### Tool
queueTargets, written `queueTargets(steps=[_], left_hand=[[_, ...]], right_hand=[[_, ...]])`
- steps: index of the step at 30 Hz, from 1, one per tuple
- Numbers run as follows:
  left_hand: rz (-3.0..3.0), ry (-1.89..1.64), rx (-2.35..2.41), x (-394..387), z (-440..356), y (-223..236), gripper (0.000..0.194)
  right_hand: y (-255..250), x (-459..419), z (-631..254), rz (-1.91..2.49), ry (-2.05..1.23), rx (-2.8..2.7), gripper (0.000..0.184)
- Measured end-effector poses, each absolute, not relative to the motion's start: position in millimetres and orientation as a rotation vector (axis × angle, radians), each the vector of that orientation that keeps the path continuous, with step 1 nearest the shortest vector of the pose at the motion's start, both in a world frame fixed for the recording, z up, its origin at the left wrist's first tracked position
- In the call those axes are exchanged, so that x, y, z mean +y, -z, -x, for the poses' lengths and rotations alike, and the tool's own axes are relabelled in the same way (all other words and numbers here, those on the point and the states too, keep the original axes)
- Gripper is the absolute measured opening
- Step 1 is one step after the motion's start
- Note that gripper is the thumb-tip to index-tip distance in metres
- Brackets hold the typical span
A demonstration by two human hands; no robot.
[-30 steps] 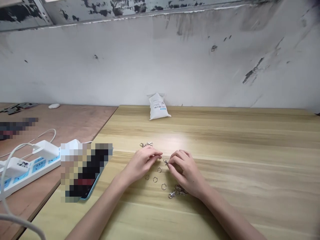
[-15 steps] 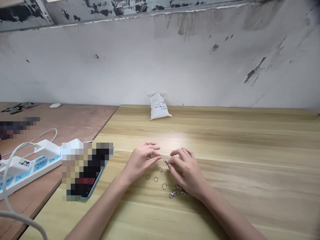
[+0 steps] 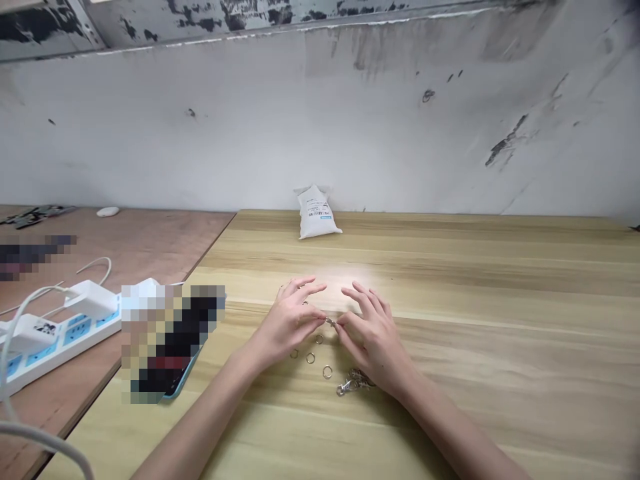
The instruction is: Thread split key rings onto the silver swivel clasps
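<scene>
Two-handed fine pinch, dead centre of the frame. Your right hand has the small metal clasp between thumb and index; the other right fingers fan out, touching nothing. Your left hand pinches at the clasp's left end with thumb and index, its other fingers raised too. Can't tell whether a ring is also in that left pinch; too small.

How I'd run it: let the right do the clamping, well back on the body, and use the left tips for the fine work at the end. If there's a moving part, a fingernail probably beats the pad. Light pressure: a piece this small and smooth likely shoots out if squeezed unevenly. Rest both wrists or little fingers on the worktop to steady the tips. Spread fingers are good, they leave you a sight line. Work low, so a slip only drops the part a little.

Watch the loose rings just below your fingertips, lower centre; a dropped part may get mixed in with them or your left palm could sweep them. Same for the clasp pile under your right hand: right beside the heel, easily dragged. Some metal bits peek out behind your left fingers, mostly hidden, so lift that hand rather than slide it. Phone at lower left and white packet at upper centre are well apart from the work; leave them be.
</scene>
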State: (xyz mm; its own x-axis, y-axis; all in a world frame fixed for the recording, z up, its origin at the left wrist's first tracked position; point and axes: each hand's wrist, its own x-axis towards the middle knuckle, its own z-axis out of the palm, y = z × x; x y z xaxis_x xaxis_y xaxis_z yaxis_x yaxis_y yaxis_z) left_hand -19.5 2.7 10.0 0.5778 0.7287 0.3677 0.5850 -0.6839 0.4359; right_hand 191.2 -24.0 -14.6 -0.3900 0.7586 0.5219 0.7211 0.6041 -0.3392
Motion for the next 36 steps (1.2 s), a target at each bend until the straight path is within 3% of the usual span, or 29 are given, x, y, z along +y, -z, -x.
queueTargets(steps=[36], left_hand=[[-2.406,-0.698,1.144,0.7,20.2,-21.8,0.008]], right_hand=[[15.6,-23.6,-191.8,1.234,-0.023,-2.133,0.016]])
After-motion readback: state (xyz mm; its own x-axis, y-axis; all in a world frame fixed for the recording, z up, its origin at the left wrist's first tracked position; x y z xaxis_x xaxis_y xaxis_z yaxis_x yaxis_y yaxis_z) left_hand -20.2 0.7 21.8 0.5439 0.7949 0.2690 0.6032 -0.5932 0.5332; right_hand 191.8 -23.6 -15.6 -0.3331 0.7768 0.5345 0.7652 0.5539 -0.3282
